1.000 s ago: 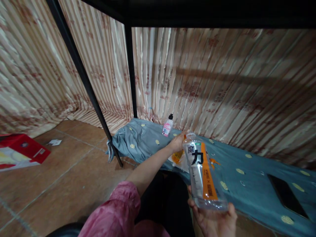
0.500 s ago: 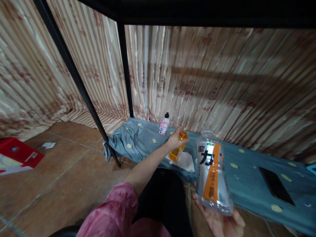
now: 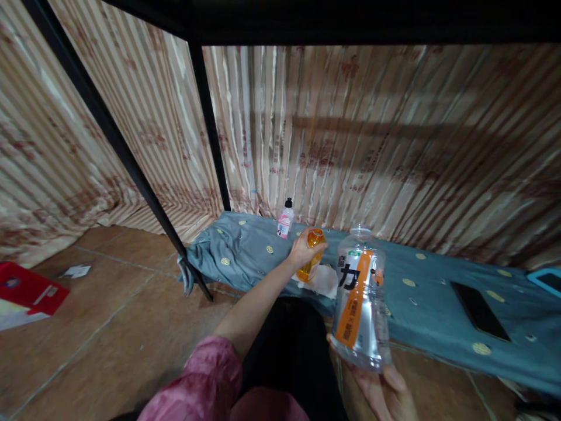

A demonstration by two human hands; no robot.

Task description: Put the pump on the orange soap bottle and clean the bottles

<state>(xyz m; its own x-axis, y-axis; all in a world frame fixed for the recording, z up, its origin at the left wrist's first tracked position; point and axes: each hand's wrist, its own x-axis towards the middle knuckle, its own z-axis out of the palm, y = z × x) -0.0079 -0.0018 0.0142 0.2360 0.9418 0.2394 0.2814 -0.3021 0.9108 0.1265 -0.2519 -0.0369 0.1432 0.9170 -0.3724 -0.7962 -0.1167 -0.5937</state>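
My left hand [image 3: 301, 250] reaches out over the blue bed and is wrapped round a small orange bottle [image 3: 312, 261], lifted just above a white tissue [image 3: 323, 280]. My right hand [image 3: 382, 388] holds up a large clear plastic bottle [image 3: 360, 299] by its base; the bottle has an orange label with black characters and leans slightly right. My left sleeve is pink.
A small white and pink bottle with a black cap [image 3: 285, 220] stands at the back of the blue sheet [image 3: 429, 304]. A dark phone [image 3: 479, 302] lies on the bed to the right. Black bed-frame posts [image 3: 209, 126] rise at left. A red box [image 3: 21, 287] lies on the tiled floor.
My left hand has closed on the orange bottle and lifted it off the tissue. The clear bottle in my right hand tipped from leaning left to leaning right. The view has shifted rightward.
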